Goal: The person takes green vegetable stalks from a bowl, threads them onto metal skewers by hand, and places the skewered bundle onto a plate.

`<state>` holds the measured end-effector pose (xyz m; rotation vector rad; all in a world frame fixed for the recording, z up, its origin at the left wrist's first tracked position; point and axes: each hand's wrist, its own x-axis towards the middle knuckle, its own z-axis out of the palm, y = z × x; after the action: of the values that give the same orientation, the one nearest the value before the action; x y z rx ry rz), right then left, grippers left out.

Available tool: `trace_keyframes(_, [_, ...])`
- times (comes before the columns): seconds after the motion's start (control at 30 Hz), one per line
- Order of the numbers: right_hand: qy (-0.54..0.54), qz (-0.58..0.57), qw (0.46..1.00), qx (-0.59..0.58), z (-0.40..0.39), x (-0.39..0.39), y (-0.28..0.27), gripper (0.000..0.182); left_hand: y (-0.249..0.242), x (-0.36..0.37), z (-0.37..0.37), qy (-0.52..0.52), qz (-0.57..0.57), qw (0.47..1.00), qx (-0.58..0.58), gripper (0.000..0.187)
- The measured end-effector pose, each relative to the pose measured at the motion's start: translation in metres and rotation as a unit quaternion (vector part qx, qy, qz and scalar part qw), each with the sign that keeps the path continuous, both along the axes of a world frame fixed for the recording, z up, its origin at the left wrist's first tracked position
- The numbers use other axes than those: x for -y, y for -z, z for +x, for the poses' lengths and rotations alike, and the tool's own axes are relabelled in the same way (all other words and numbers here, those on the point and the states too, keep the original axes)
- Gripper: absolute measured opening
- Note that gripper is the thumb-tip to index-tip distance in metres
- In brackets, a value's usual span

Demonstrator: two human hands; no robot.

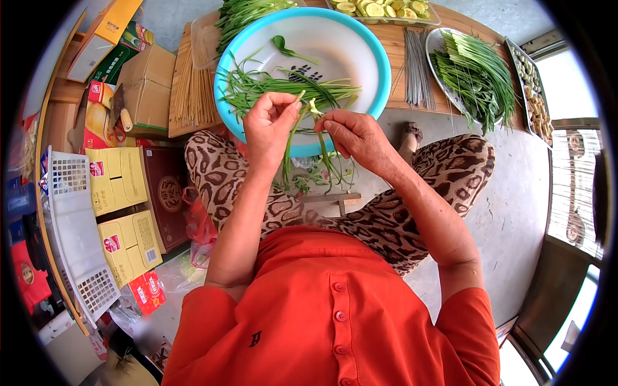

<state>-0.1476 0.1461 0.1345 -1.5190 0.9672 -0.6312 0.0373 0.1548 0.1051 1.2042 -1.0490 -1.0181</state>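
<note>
My left hand (273, 128) pinches a green leek-like stalk (291, 138) between thumb and fingers; its end points up and its lower part hangs down. Close beside it, my right hand (357, 136) is closed on a few chive-like greens (327, 161), whose leaves dangle below the fingers. A pale root or stem end (313, 108) shows just above the right fingertips. Both hands are over the near rim of a white basin with a turquoise edge (385, 64). Inside the basin lie loose long green stalks (257, 87) and one small leafy sprig (281, 45).
Thin metal skewers (420, 71) and wooden skewers (193, 90) lie on the wooden table. An oval plate of greens (473, 71), a tray of skewered pieces (533, 90) and a container of sliced vegetables (383, 9) surround the basin. Cardboard boxes (147, 80) stand at left.
</note>
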Motion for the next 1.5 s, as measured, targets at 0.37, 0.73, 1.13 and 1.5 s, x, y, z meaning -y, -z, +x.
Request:
trace_keyframes(0.37, [-0.001, 0.012, 1.000, 0.013, -0.001, -0.001, 0.001, 0.021, 0.005, -0.004, -0.003, 0.004, -0.036, 0.997, 0.075, 0.008])
trace_keyframes(0.73, [-0.086, 0.157, 0.980, 0.088, -0.009, -0.025, -0.062, 0.025, -0.044, -0.027, 0.011, 0.269, -0.038, 0.961, -0.052, 0.045])
trace_keyframes(1.13, [-0.052, -0.003, 0.996, -0.075, -0.014, -0.038, -0.088, 0.016, -0.051, -0.040, 0.023, 0.258, -0.042, 0.963, -0.065, 0.025])
trace_keyframes(1.5, [-0.058, 0.055, 0.992, -0.093, 0.000, -0.032, -0.073, 0.017, -0.037, -0.055, 0.009, 0.255, 0.007, 0.966, -0.040, 0.020])
